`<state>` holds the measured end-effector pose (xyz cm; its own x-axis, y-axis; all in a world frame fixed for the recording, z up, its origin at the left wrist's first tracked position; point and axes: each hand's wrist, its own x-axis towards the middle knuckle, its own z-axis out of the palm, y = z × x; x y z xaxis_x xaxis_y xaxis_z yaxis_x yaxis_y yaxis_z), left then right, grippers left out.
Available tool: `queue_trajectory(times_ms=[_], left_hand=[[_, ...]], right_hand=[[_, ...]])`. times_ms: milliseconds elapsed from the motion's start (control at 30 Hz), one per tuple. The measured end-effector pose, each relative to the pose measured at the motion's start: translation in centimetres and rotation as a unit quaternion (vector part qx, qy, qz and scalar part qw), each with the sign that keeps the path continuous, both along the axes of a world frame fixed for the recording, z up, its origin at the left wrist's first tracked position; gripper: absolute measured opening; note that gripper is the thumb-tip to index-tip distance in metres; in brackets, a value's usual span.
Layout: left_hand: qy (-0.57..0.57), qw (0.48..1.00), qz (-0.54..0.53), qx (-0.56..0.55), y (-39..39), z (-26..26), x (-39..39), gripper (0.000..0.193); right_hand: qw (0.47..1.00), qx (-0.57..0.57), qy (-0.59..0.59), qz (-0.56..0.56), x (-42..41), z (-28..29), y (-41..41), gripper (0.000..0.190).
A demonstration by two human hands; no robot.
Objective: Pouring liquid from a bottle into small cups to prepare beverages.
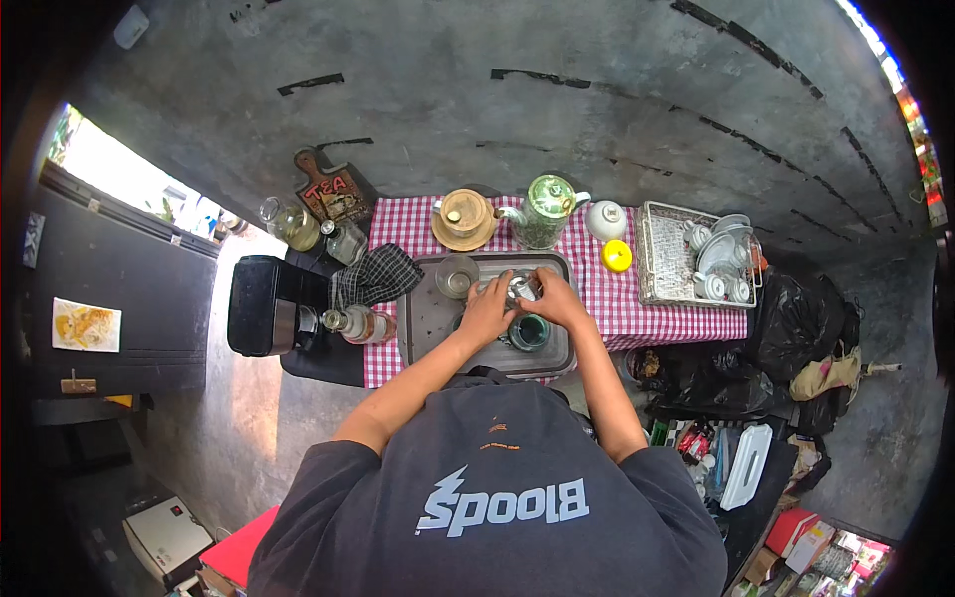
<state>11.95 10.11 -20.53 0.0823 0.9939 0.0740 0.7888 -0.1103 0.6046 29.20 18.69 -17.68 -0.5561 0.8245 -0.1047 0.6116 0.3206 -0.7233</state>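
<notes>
Both of my hands are over a dark metal tray on a checkered cloth. My left hand and my right hand close from either side around a clear glass vessel; its exact kind cannot be told. Just below it, near my right wrist, stands a dark green glass mug. Another item beneath my left forearm is mostly hidden. An empty-looking clear glass stands at the tray's upper middle, left of my hands.
Behind the tray stand a wooden lidded pot and a green floral teapot. To the right are a white bowl, a yellow lid and a wicker basket of crockery. Glass bottles, a dark checked cloth and a black appliance are left.
</notes>
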Motion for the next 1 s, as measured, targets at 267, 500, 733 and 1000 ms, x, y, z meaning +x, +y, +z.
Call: queue_trajectory(times_ms=[267,500,733,1000], left_hand=[[0.013,1.000,0.006,-0.001,0.1,-0.3,0.0,0.080],[0.010,1.000,0.006,-0.010,0.4,-0.1,0.3,0.080],[0.001,1.000,0.019,-0.015,0.6,-0.9,0.5,0.082],[-0.007,0.999,0.035,-0.024,0.7,-0.6,0.9,0.081]], right_hand=[[1.000,-0.013,-0.007,0.007,-0.4,0.4,0.7,0.054],[1.000,0.002,0.000,-0.002,-0.3,-0.4,1.3,0.058],[1.000,0.012,-0.020,0.001,-0.9,0.0,1.4,0.056],[0.998,0.047,-0.045,0.004,-1.5,0.3,1.5,0.054]])
